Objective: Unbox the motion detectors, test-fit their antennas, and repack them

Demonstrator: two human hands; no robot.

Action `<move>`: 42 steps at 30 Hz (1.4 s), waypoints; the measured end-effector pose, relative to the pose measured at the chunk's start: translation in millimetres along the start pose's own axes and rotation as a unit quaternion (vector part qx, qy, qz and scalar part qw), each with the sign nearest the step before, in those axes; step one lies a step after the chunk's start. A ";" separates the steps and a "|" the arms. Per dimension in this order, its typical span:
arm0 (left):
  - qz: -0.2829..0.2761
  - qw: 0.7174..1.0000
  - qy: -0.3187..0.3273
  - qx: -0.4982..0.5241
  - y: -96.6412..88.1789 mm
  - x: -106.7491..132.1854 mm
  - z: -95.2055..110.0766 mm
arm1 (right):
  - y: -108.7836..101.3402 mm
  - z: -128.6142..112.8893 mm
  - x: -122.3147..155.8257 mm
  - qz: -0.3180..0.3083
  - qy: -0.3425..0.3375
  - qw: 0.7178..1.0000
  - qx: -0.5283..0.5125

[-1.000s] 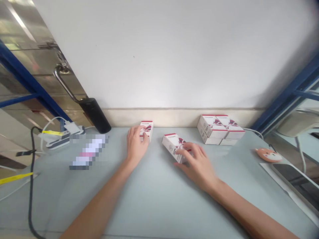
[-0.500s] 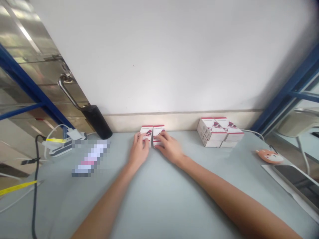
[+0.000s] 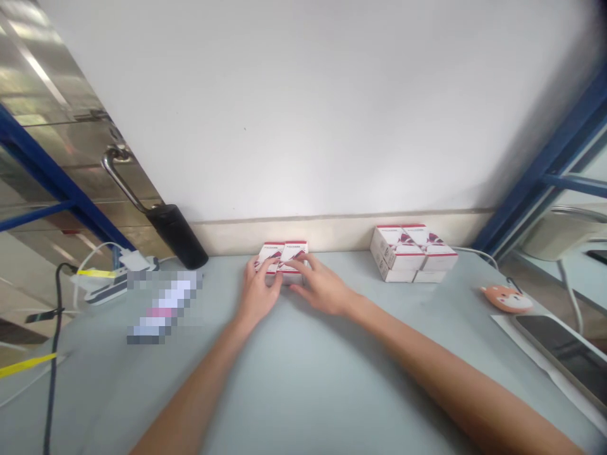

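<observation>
Two small white boxes with red trim stand side by side near the wall: the left box [image 3: 268,253] and the right box [image 3: 294,250]. My left hand [image 3: 257,289] rests against the left box, fingers curled on its front. My right hand [image 3: 320,285] lies against the right box with its fingers on the box's front and top. Both boxes sit on the pale grey table [image 3: 303,379].
A stack of several like boxes [image 3: 411,253] stands at the back right. A black cylinder [image 3: 176,235] leans at the back left, by a white power strip [image 3: 111,283] with cables. An orange animal-shaped object [image 3: 505,298] and a tablet [image 3: 564,355] lie at right.
My right hand carried a box from the table's middle to the wall and set it beside the left box. Both hands now press the pair together.
</observation>
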State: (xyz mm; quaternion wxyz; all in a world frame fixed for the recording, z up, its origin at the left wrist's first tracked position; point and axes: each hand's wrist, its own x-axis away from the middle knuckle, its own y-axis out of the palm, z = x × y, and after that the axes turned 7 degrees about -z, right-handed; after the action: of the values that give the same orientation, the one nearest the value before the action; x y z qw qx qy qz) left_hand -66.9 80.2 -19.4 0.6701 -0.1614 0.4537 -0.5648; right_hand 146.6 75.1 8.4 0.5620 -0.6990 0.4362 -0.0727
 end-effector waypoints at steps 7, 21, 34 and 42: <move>-0.066 0.997 -0.004 -0.028 5.0 8.5 1.9 | -89.5 46.5 98.0 0.146 0.003 0.972 0.184; -0.043 0.997 -0.008 -0.069 -2.7 -2.6 -18.3 | -98.6 132.0 145.0 0.083 0.126 0.939 0.309; -0.019 0.997 -0.044 -0.063 -6.8 -4.9 -26.3 | -104.1 130.3 142.2 0.112 0.097 0.933 0.329; 0.041 0.993 0.022 -0.109 1.1 -1.4 -24.0 | -104.4 131.0 141.7 0.121 0.095 0.928 0.340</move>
State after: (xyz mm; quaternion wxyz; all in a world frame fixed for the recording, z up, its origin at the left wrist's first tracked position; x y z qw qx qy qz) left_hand -85.1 88.9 -32.5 0.6606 -0.2027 0.5336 -0.4876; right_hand 365.5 70.4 -4.9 0.7264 -0.3979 0.5177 -0.2144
